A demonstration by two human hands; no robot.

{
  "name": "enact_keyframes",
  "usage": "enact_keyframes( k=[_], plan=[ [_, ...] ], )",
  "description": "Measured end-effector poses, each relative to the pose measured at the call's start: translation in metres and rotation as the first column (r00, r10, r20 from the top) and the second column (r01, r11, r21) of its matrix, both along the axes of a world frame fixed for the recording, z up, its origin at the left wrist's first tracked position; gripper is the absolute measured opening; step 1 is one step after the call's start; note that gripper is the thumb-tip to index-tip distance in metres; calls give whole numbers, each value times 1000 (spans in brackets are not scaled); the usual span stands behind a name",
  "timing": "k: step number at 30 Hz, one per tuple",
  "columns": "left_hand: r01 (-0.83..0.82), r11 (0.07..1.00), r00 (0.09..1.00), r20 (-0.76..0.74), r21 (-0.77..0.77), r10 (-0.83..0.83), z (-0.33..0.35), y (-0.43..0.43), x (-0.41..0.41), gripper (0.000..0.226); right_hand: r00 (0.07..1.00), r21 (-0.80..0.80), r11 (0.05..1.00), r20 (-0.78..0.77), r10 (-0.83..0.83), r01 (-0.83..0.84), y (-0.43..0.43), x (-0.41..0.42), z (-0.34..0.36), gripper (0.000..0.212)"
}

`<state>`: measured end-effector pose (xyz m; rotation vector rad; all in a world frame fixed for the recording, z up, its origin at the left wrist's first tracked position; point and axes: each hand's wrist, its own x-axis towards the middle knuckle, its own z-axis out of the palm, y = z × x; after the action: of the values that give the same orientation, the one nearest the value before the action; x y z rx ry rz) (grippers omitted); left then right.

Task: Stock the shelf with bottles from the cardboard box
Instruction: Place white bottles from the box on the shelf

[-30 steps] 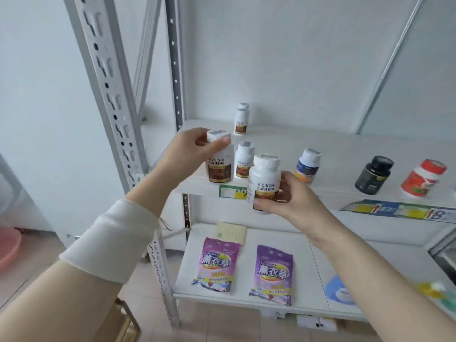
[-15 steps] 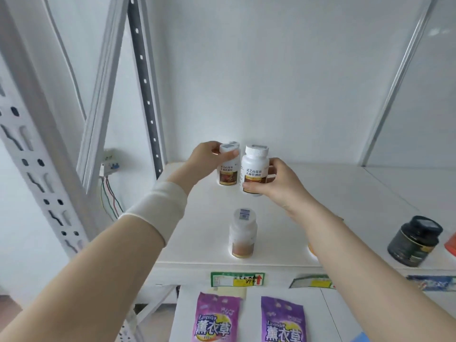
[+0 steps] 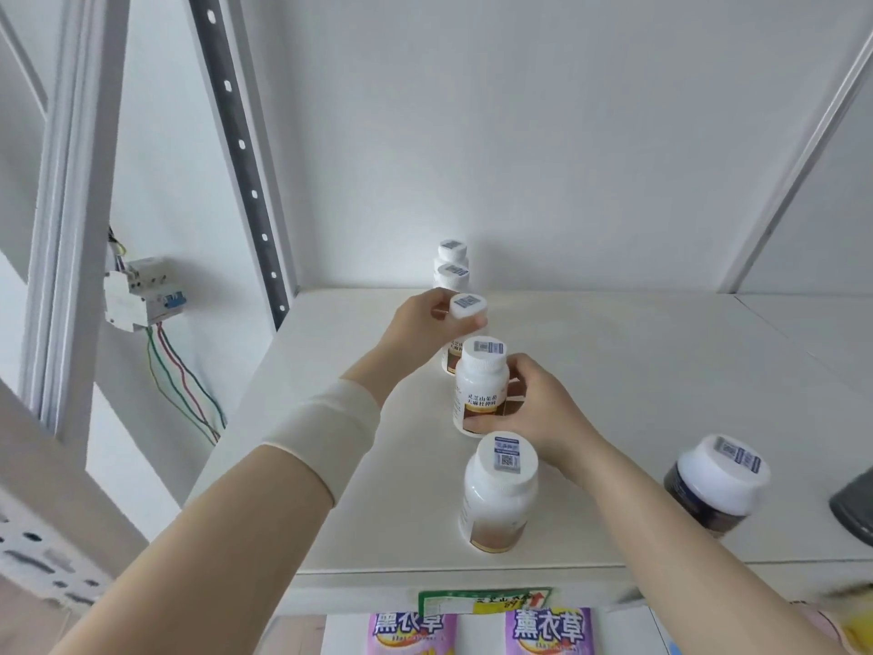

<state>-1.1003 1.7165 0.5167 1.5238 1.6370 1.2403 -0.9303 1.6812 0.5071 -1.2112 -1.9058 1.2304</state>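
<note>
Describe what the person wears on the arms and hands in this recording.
Both hands are bare: no gloves, rings or watch show on the left hand or the right hand. A wide cream-white stretch band wraps the left arm just above the wrist. The right forearm shows no sleeve or band in view.

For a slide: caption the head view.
Left hand holds one bottle, right hand another bottle, at the shelf.

Each bottle (image 3: 496,498) is white with a white cap, a blue-grey code sticker and a brown-and-gold label band. The shelf (image 3: 661,371) is cream-white. The jar (image 3: 708,484) is dark under a white lid. The packets (image 3: 548,628) are purple with white characters. The tag (image 3: 482,602) is green and yellow.
</note>
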Motion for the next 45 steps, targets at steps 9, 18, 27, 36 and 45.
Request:
enact_keyframes(
  k=[9, 18, 27, 36, 45],
  plan=[
    [35, 999, 999, -6, 13, -35, -4, 0, -1, 30, 1000, 46, 999, -18, 18, -17, 0, -4, -8, 53],
    [37, 999, 998, -42, 16, -36, 5, -6, 3, 44, 999, -25, 999, 27, 40, -40, -5, -6, 5, 67],
    [-218, 969, 823, -513, 113, 245, 70, -64, -7, 45, 986, 220, 974, 146, -84, 50, -23, 16, 65, 60],
    [-368, 907, 4, -975, 206, 223, 95, -213, 21, 45, 738, 683, 678, 600, -309, -271, -110, 20, 98, 46],
    [-459, 879, -82, -992, 127, 100, 49, -355, 4, 35, 727, 658, 558, 673, -136, -505, -223, -35, 51, 49]
  ],
)
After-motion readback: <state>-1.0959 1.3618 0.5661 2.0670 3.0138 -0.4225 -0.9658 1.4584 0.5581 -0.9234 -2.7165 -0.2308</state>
